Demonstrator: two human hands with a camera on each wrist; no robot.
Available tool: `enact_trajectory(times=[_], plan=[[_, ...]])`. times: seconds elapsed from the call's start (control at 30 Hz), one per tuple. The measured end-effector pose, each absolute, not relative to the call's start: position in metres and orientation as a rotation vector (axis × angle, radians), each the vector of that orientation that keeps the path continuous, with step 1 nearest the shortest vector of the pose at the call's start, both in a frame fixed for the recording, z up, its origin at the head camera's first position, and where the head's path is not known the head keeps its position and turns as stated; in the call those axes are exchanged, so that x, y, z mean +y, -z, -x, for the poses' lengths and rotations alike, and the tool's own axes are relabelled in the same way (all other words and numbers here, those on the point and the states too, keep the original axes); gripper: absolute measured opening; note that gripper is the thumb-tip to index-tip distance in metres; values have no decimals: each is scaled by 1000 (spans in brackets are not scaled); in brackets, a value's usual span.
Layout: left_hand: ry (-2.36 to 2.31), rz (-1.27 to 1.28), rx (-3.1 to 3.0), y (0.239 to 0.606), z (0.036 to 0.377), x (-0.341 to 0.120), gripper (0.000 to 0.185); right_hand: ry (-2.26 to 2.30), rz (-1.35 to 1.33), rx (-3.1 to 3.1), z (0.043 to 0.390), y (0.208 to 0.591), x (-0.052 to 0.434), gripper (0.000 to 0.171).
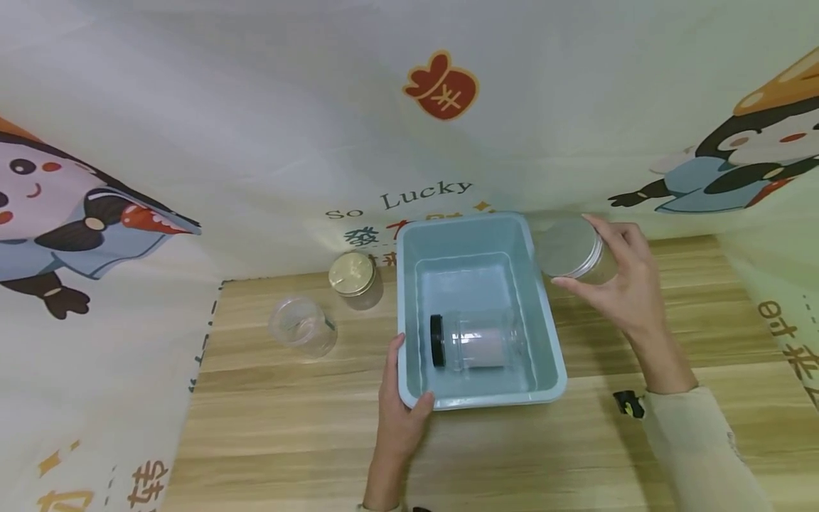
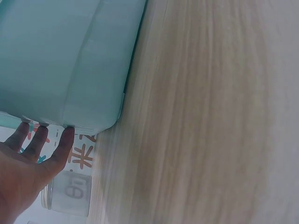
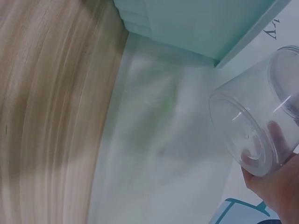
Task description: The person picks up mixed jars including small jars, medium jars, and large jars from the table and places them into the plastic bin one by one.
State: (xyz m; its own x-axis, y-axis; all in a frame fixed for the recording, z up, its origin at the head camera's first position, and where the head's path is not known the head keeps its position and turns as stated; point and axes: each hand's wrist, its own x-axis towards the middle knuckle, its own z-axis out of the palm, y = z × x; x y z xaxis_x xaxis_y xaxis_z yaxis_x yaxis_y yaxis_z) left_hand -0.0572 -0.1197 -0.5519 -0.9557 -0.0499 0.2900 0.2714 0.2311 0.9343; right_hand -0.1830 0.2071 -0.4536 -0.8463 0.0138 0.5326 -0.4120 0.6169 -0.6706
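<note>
A white cartoon-printed backdrop (image 1: 288, 128) reading "So Lucky" meets a wood-grain table (image 1: 301, 434). The left hand (image 1: 398, 419) grips a light-blue rectangular plastic tub (image 1: 467, 281); beside it, the right hand (image 1: 630, 288), spread wide, clasps a silver-lidded clear cylindrical jar (image 1: 571, 249).

Rm type unclear; booth-like: wood-grain tbl (image 1: 288, 427) w/ cartoon-print backdrop (image 1: 269, 163) on 3 sides.

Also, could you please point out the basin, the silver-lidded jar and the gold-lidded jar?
basin (image 1: 463, 288): head view, on its bare floor.
silver-lidded jar (image 1: 574, 250): head view, on its lid.
gold-lidded jar (image 1: 354, 276): head view, on its lid.
</note>
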Motion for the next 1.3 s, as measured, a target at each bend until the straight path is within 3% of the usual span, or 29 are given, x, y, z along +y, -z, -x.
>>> enact_trajectory(times=[0.63, 1.3], plan=[[1817, 217, -2240, 552, 56, -118, 81, -1032, -566, -2285, 193, 448, 197, 90], [1779, 261, -2199, 555, 58, -118, 83, -846, -702, -2317, 204, 433, 177, 96]])
